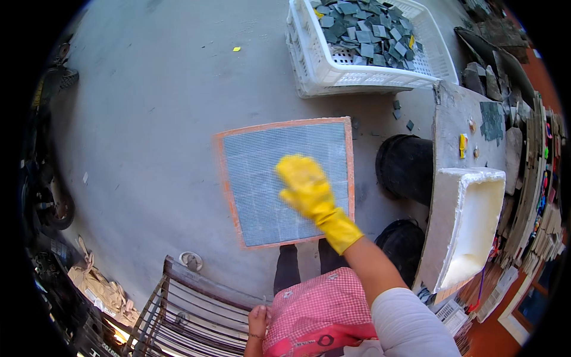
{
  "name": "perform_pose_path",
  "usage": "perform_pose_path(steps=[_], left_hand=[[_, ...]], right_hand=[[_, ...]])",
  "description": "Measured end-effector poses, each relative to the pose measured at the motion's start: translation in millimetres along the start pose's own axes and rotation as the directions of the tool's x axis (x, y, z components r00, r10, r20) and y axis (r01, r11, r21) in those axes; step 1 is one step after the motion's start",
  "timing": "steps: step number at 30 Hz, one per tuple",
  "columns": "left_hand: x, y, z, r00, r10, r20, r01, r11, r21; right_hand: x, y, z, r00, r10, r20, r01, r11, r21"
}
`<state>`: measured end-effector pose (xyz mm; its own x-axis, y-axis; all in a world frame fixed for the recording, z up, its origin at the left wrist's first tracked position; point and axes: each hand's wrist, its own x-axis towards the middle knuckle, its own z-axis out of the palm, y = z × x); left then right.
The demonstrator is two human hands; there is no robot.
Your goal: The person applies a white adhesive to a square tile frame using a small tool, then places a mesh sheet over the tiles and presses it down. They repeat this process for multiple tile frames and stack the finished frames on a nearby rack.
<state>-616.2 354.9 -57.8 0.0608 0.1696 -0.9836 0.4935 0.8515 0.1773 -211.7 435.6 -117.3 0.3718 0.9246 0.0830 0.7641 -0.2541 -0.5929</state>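
Observation:
A square panel point(256, 178) with a finely ridged blue-grey face and an orange-pink border lies in front of me, its left edge blurred. Over its right half is my right hand point(303, 185) in a yellow rubber glove, smeared by motion. The gloved fingers look bunched together; whatever they may hold is hidden. My bare left hand point(258, 321) rests by the left edge of my pink checked apron point(315, 303). Its fingers are curled, and I cannot make out anything inside them.
A white plastic crate point(380, 76) of dark stone chips stands far right. Black buckets point(405, 168), a board point(458, 110) and a white foam box point(455, 232) stand at right, with stacked slabs beyond. A slatted metal rack point(196, 309) is near left. A motorcycle point(53, 196) edges the left.

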Motion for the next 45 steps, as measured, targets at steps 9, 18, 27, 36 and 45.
perform_pose_path(steps=[9, 18, 27, 36, 45], left_hand=[[15.9, -38.8, 9.0, 0.999, -0.042, 0.01, 0.043, 0.988, -0.147], [13.4, -12.1, 13.1, 0.985, 0.134, -0.112, -0.151, 0.977, -0.154], [26.9, 26.9, 5.0, 0.995, -0.052, -0.082, 0.025, 0.951, -0.308], [83.0, 58.8, 121.8, 0.999, -0.005, 0.055, 0.036, 0.805, -0.592], [101.5, 78.8, 142.7, 0.993, 0.114, 0.027, -0.064, 0.722, -0.689]], right_hand=[[80.5, 0.5, 46.6, 0.972, 0.011, -0.233, -0.077, 0.957, -0.279], [-28.1, -74.2, 67.8, 0.868, -0.427, 0.252, 0.397, 0.903, 0.162], [-116.8, -17.3, -25.0, 0.785, -0.309, 0.537, 0.192, 0.945, 0.264], [-24.1, 36.4, -23.8, 0.961, -0.224, 0.159, 0.224, 0.974, 0.02], [-96.4, 40.6, -51.0, 0.956, -0.039, 0.29, 0.092, 0.981, -0.17]])
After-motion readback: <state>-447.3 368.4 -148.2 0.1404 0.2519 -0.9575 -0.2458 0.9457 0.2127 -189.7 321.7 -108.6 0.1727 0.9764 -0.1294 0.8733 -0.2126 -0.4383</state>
